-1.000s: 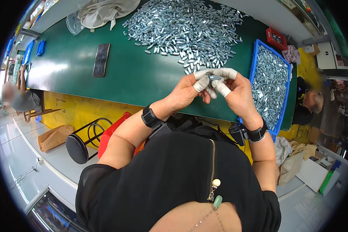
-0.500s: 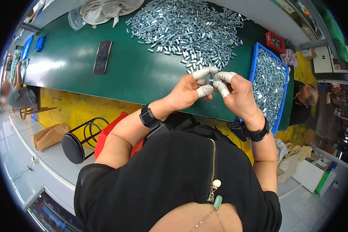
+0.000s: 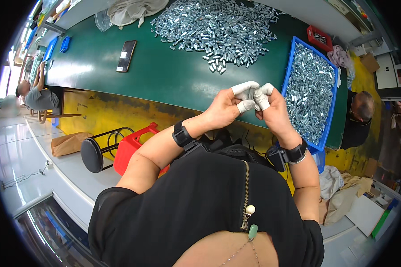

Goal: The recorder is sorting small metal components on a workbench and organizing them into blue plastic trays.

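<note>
White finger cots cover several fingers on both hands. My left hand [image 3: 225, 108] pinches a small silvery metal piece [image 3: 250, 94] between its thumb and forefinger. My right hand [image 3: 274, 107] is closed at the same piece, with its capped fingertips pressed against it. Both hands are over the near edge of the green table [image 3: 173, 84], and the fingers partly hide the piece. Beyond them lies a big loose pile of shiny metal pieces [image 3: 218, 31]. To the right of my right hand stands a blue tray [image 3: 327, 129] full of similar small pieces.
A phone [image 3: 126, 56] lies on the table at left. Cloth [image 3: 131, 12] sits at the far edge, and a red bin [image 3: 319, 38] behind the tray. A black stool [image 3: 92, 155] and red plastic seat [image 3: 131, 153] are at lower left. People sit at far left [image 3: 38, 98] and right [image 3: 362, 118].
My hands have drawn back from the pile's near end toward me, still holding a small metal piece. My right fingers have closed in more on it. The whole view has shifted slightly.
</note>
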Motion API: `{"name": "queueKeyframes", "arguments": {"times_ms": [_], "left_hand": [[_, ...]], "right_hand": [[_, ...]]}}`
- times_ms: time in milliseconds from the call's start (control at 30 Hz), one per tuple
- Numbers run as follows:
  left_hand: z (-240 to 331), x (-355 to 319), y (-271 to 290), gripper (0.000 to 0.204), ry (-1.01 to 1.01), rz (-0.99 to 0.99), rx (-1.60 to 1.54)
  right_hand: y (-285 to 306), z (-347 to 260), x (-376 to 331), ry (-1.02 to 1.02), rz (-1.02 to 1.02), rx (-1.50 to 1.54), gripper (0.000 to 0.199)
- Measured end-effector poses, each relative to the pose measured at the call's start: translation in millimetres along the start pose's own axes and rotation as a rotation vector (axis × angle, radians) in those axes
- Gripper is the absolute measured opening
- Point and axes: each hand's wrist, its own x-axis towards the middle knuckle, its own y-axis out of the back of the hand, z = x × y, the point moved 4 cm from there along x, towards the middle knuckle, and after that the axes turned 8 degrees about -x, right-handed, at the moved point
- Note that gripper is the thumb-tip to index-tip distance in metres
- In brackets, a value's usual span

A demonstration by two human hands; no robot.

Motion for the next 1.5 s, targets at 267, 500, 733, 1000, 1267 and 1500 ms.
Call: {"name": "queueKeyframes", "arguments": {"times_ms": [267,500,733,1000,1267,1500], "left_hand": [[-25,-9,102,0.033,0.27,0.411,-0.333],[-12,-28,164,0.036,0.378,0.559,-0.213],[-16,-30,191,0.039,0.451,0.46,-0.233],[-26,-18,171,0.036,0.559,0.307,-0.345],[-25,8,97,0.035,0.436,-0.054,-0.706],[-23,15,21,0.046,0.179,0.008,-0.278]], "right_hand": [[63,-36,-32,0.217,0.749,-0.966,0.014],[40,23,68,0.081,0.533,-1.124,0.025],[-31,89,171,-0.122,0.34,-1.205,0.029],[-67,26,126,-0.083,0.307,-0.255,0.022],[-53,-26,63,0.24,0.344,-0.673,0.013],[0,-33,9,0.205,0.292,-0.751,0.01]]}}
